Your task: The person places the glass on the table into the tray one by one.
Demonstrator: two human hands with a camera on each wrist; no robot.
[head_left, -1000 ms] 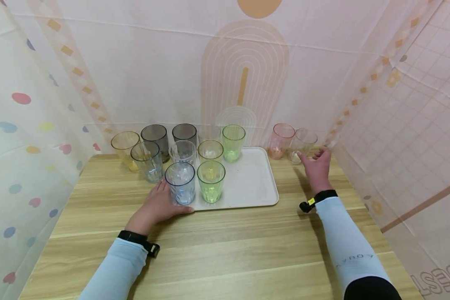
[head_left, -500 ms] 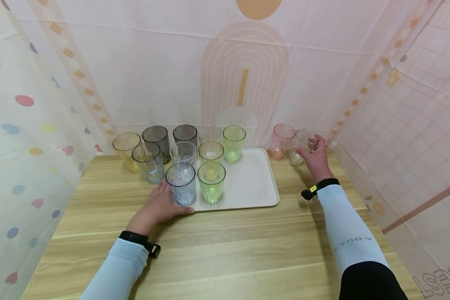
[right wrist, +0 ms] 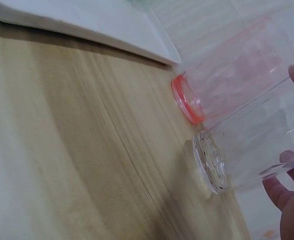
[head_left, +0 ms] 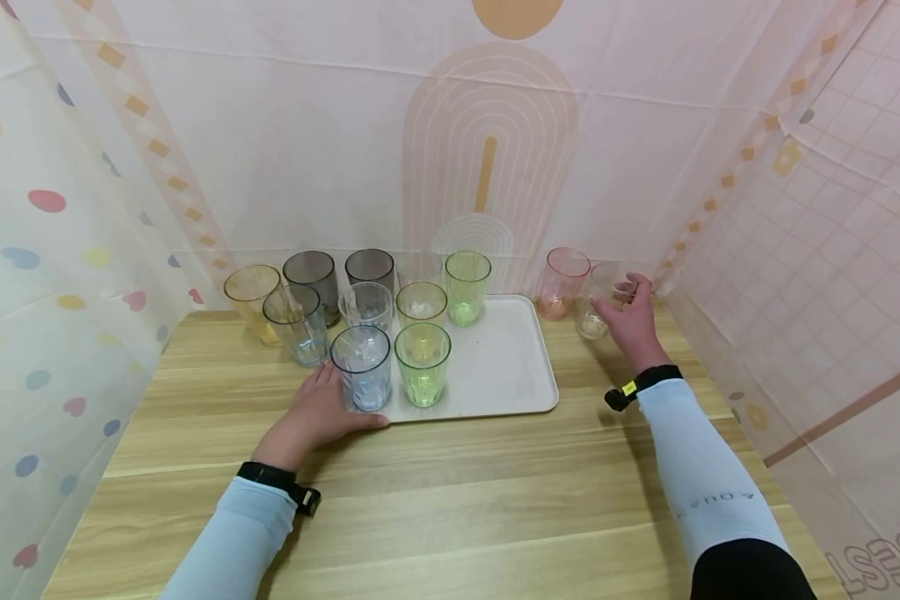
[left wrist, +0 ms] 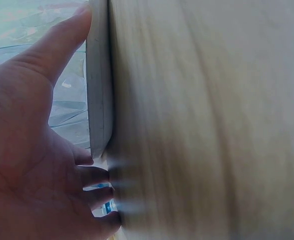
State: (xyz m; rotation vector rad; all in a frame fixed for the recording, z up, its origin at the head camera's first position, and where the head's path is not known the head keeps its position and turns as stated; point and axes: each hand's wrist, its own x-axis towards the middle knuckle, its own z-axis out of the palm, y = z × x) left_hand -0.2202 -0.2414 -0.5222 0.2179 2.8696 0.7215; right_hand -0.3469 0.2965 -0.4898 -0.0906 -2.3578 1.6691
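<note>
My right hand (head_left: 633, 327) holds a clear drinking glass (head_left: 593, 320) at the right back of the table, thumb on one side and fingers on the other. In the right wrist view, the faceted base of the clear glass (right wrist: 212, 162) shows close over the wood, and a pink glass (right wrist: 227, 75) stands just beyond it. My left hand (head_left: 317, 419) rests at the front left corner of a white tray (head_left: 504, 375). Its thumb lies straight along the tray's front edge, its fingers spread beside the left side, partly behind a blue glass (head_left: 362, 371).
On the tray's left half stand several glasses, among them a front green glass (head_left: 423, 367) and a back green glass (head_left: 467, 287). Left of the tray are an amber glass (head_left: 251, 296), a bluish glass (head_left: 296, 329) and a dark grey glass (head_left: 311, 279). Printed cloth walls (head_left: 307, 142) enclose the table.
My right hand has moved up the clear glass and closed round it. The glass has shifted slightly toward me. The left hand and tray stay put.
</note>
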